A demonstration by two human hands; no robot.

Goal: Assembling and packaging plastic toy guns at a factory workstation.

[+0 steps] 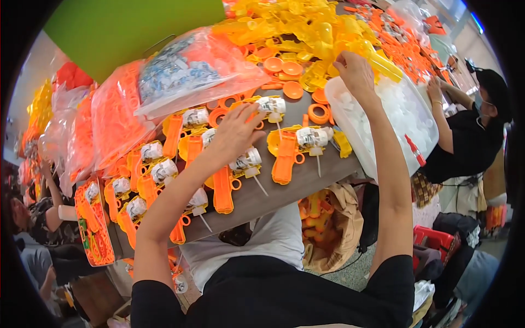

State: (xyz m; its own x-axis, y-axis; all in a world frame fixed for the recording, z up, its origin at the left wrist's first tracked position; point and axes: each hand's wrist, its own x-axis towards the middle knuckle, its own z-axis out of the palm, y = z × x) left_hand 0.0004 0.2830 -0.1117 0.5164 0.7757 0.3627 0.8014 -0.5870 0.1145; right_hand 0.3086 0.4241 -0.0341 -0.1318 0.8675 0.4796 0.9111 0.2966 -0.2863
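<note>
Hiding any hold — left hand (236, 135) half-open over toy gun (272, 106), right hand (356, 78) nearly closed.

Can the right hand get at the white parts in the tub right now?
Likely yes. The right hand is by the tub's far-left edge, and the white parts lie uncovered. Its forearm crosses one side, but most of the opening looks free.
</note>
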